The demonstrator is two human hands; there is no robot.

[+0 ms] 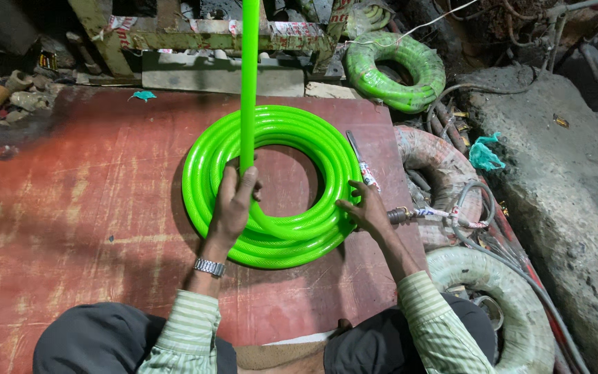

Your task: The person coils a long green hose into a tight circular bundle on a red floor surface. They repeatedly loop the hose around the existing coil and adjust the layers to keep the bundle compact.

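Surface: worn red-painted board (70,208), cluttered workshop debris behind it.
Left grip: left hand (233,204) closed around the free length of bright green plastic hose (248,76), which runs straight up out of view; held taut, apparently to feed onto the coil.
Right grip: right hand (365,208) open, fingers spread, pressing the coil's outer edge, likely steadying it.
Coil: flat ring of bright green hose (278,242) lies on the board between both hands.
Nearby: slim tool with patterned handle (363,166) just beside the coil; second green hose coil (396,69) well apart; wrapped pale coils (513,305) at right.
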